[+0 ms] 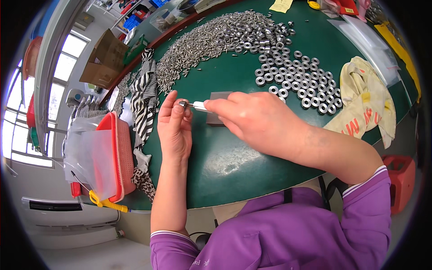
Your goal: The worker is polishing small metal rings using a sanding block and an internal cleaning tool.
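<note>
A small metal ring [182, 103] sits pinched between thumb and fingers of the left hand [174, 128]; the right hand's [258, 114] grip is closed around a white-handled tool [199, 105] reaching it. The right hand partly hides a grey-brown block [214, 118]; steel rings [295, 84] and heaped pins [191, 50] lie beyond on the worktop [216, 184].

On the table [225, 191], a heap of pins [189, 47] lay in the upper middle of the frame, with many rings [295, 77] spread below it to the right. A cloth [365, 96] lay just right of the rings. At the centre — left of the right hand [258, 117] — was the left hand [173, 128]; a block [213, 121] lay partly behind the right hand. At the left was a basket [120, 157], and above it a box [104, 60].
</note>
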### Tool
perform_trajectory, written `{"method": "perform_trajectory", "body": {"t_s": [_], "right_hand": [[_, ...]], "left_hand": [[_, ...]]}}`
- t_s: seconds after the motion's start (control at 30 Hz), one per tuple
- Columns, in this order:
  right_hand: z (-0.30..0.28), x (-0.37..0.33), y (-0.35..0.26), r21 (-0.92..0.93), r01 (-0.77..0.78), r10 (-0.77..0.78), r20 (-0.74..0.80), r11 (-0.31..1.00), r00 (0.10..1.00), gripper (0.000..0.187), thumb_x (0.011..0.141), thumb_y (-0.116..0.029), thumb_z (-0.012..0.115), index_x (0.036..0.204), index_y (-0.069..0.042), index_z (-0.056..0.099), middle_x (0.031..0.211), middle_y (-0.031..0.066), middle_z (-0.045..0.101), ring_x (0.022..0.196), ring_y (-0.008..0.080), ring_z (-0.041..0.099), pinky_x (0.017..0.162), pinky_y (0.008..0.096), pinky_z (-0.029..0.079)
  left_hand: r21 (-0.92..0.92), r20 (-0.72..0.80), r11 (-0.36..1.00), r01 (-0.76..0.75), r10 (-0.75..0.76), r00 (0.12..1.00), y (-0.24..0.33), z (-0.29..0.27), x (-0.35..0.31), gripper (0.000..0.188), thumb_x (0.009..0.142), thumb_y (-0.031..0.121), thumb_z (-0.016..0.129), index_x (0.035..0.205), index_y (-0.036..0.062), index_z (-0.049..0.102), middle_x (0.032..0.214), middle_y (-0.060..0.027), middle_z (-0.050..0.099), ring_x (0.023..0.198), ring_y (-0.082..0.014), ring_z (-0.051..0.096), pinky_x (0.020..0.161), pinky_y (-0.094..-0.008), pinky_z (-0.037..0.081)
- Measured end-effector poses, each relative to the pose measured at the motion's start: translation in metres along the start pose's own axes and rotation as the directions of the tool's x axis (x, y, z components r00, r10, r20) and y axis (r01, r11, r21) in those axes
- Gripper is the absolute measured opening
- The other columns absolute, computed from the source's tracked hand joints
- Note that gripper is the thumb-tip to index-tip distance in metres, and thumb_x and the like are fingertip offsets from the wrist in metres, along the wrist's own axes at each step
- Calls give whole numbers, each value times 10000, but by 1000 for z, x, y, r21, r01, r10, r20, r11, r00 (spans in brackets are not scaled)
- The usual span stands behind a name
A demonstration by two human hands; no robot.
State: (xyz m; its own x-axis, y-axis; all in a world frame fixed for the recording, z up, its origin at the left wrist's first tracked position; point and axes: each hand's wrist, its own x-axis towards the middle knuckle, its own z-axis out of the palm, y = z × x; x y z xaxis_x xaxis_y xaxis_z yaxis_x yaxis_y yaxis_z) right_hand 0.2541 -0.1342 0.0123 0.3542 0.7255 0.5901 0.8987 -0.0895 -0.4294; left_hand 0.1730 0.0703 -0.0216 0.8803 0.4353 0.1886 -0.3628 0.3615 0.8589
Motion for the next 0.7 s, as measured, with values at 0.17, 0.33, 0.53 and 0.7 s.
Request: {"method": "perform_trajectory", "body": {"t_s": [0.17,0.33,0.53,0.7], "right_hand": [[4,-1,0,107,-63,65,-22,992,998,96,815,-59,548,900,-16,553,795,154,612,746,332,630,642,417,520],[5,-1,-2,299,-232,222,66,926,973,250,839,-84,595,1086,-41,597,894,160,664,789,319,655,670,370,524],[2,4,-9,598,-552,435,345,581,832,257,882,-115,578,1132,-52,571,716,60,623,563,121,588,519,271,471],[4,6,-11,647,-651,468,467,397,750,267,910,-125,541,1171,-70,538,709,3,582,516,49,510,417,202,391]], "left_hand": [[27,-27,1000,-14,15,1000,-1,2,0,401,876,74,636,1239,10,477,967,-61,611,795,-100,554,708,-204,460],[14,31,1000,-28,28,999,-3,-3,0,426,901,118,605,1286,28,448,1033,-74,585,820,-104,536,770,-225,451],[-42,-11,997,-60,59,998,-6,-1,-1,418,895,97,614,1269,48,431,1014,-64,591,806,-102,543,739,-215,448],[-36,-31,998,-54,53,998,-6,-1,-1,362,923,153,586,1238,59,435,1016,-55,569,825,-100,539,738,-224,448]]}}
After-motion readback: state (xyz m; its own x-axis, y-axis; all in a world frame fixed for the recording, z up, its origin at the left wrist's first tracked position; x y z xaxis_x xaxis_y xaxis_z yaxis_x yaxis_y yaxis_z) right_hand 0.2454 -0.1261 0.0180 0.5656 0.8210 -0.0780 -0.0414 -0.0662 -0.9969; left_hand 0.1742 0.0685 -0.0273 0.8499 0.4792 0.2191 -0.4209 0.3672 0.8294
